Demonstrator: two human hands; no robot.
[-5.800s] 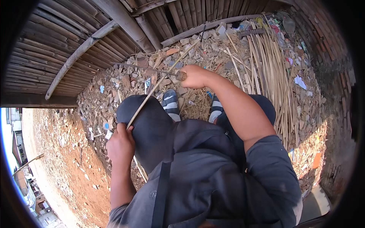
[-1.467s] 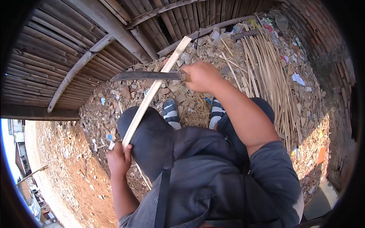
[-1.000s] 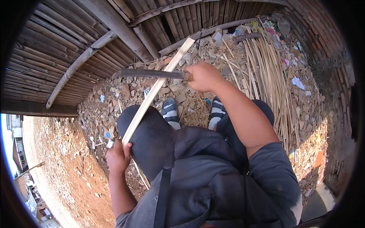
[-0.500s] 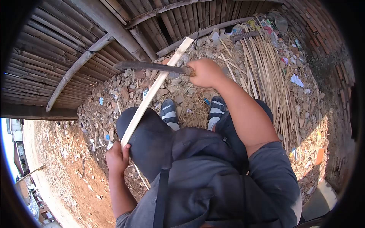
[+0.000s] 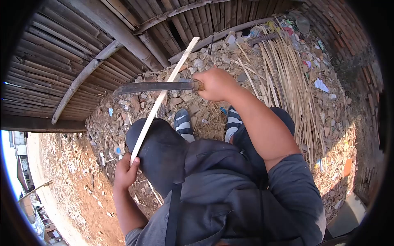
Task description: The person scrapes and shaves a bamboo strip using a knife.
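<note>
My left hand (image 5: 126,171) is closed on the lower end of a long pale wooden strip (image 5: 151,116), which slants up and away over my left knee. My right hand (image 5: 216,84) grips the short handle of a long dark curved blade (image 5: 154,87). The blade points left and crosses over the strip in its upper half. Whether its edge touches the wood cannot be made out.
A pile of long thin strips (image 5: 289,78) lies on the rubble at the right. A slatted wall (image 5: 61,53) stands at the left and ahead, a brick wall (image 5: 353,41) at the right. My sandalled feet rest on stony ground.
My right hand and the blade have moved down and slightly left along the strip. The strip looks narrower, and its far end has shifted a little left.
</note>
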